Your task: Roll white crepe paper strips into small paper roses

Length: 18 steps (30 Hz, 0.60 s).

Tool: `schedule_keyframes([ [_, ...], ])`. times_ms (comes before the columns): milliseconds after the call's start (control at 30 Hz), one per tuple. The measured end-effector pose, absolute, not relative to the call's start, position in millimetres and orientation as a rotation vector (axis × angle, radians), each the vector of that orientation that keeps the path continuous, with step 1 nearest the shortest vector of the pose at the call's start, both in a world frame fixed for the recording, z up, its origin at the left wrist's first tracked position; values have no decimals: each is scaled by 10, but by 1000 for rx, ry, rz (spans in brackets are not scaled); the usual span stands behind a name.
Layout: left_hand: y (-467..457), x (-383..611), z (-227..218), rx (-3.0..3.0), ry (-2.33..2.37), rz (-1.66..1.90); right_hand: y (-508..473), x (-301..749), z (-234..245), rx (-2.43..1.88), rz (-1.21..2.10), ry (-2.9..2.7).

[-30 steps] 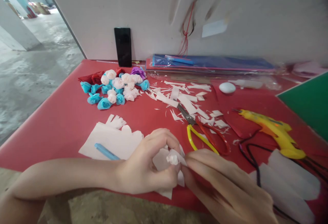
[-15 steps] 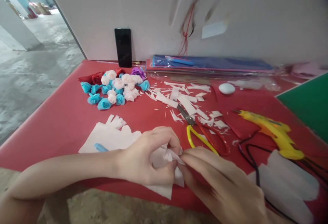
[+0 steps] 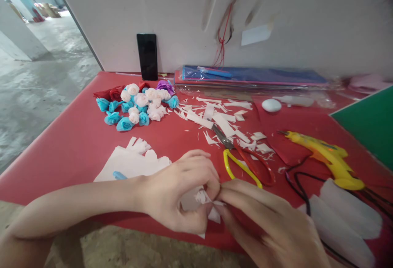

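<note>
Over red table (image 3: 73,145), left hand (image 3: 178,196) and right hand (image 3: 267,223) pinch white paper (image 3: 201,198) between them.

— What lies on the red table (image 3: 70,145)?
— At the front edge, a white paper sheet (image 3: 129,163) with a blue pen (image 3: 118,175) on it. In the middle, scissors (image 3: 245,163) among white scraps (image 3: 221,120). Further left, paper roses (image 3: 138,106); at the right, a yellow glue gun (image 3: 328,157).

The scene is lit softly by daylight from the far left. The right hand (image 3: 272,225) is motion-blurred, and the edges are stretched.
</note>
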<state>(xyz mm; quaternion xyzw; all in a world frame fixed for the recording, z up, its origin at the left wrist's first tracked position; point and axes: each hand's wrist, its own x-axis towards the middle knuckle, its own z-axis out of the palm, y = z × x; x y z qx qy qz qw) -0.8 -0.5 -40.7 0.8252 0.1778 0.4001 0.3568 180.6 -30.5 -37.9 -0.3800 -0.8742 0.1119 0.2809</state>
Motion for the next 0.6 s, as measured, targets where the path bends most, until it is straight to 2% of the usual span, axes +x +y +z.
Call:
schedule_keyframes([
  [167,16,-7,-400,2214,457,1037,-234,1708,-240,-983,820,-2129],
  [267,16,-4,-420,2197,469,1060,-203,1673,-195,-992,954,-2064],
  [467,3,-11,-451,2097,547,1022,-203,1686,-199,-976,809,-2137],
  [600,-35,-2,-405,1929,753,851,-220,1707,-299,-958,397,-2227],
])
